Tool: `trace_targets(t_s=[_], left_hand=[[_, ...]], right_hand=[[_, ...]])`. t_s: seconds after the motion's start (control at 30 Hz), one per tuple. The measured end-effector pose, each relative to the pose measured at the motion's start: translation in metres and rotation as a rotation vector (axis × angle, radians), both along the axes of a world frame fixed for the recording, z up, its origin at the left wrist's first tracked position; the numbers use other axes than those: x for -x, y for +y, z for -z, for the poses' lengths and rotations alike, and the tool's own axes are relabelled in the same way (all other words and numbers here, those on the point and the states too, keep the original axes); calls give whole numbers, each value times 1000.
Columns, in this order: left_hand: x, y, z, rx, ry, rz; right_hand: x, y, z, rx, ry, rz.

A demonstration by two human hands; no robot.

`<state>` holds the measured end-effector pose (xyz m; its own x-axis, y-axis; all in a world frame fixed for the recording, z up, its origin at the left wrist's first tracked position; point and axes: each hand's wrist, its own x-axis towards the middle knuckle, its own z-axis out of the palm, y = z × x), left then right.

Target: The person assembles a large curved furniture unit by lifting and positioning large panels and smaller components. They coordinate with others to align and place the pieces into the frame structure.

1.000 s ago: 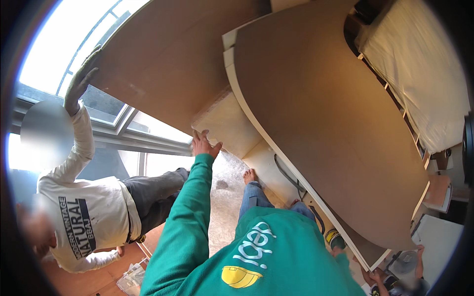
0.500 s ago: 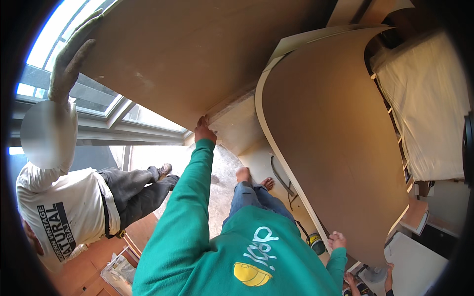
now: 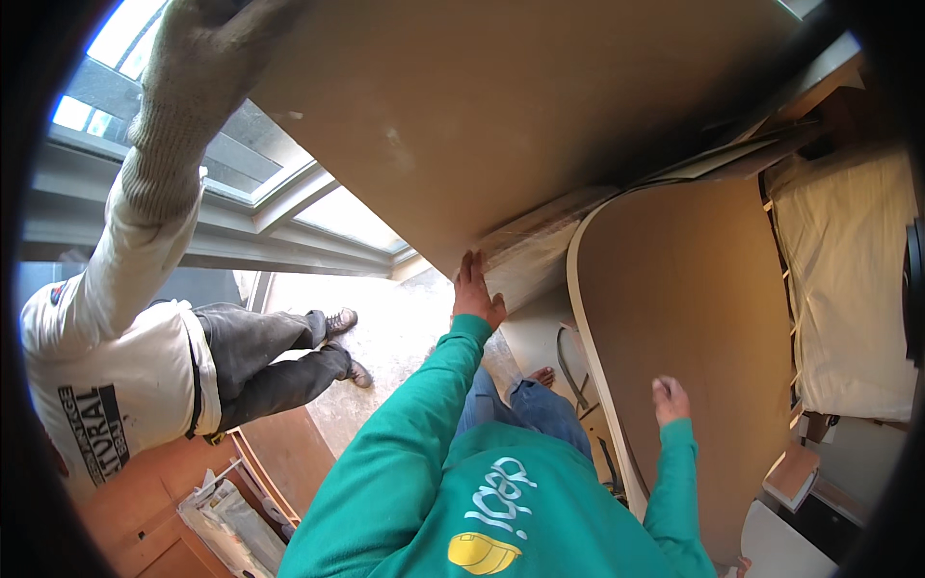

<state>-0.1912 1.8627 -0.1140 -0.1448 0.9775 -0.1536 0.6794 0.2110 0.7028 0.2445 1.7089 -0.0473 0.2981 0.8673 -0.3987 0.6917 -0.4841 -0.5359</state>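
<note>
A large flat brown board [image 3: 414, 125] slants across the top of the view. My left hand [image 3: 474, 289] is at its lower edge, near the corner, with the fingers laid along the board and gripping that edge. Over a curved brown panel [image 3: 703, 318] with a pale rim, my right hand [image 3: 669, 400] is held with its fingers curled in, and nothing shows in it. At the upper left, a co-worker's gloved hand [image 3: 198, 72] reaches up to the left edge of the large board; its fingertips are partly cut off by the view.
The co-worker in a white shirt [image 3: 116, 395] stands at the left by a window frame [image 3: 318, 207]. A plastic-covered pale block [image 3: 848, 289] lies at the far right. Under the panel's left edge is a dark curved hose or cable [image 3: 568, 371]. Wooden cabinets [image 3: 154, 511] stand lower left.
The large board and my left hand now appear further right in view. My right hand has risen over the curved panel. The co-worker's raised arm looks nearer.
</note>
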Motion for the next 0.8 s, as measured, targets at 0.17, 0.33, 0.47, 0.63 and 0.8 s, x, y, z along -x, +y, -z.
trace_targets(t_s=[0.17,0.33,0.47,0.63,0.8], left_hand=[[24,5,0,86,-83,73],[59,8,29,57,-804,-25],[77,33,27,71,-685,153],[101,80,-3,328,-392,432],[103,112,2,383,-210,624]], right_hand=[[201,147,-23,-13,-1,-331],[312,211,25,-163,164,-617],[320,191,94,218,506,-313],[343,159,155,142,1196,1536],[415,169,172,82,1610,1520]])
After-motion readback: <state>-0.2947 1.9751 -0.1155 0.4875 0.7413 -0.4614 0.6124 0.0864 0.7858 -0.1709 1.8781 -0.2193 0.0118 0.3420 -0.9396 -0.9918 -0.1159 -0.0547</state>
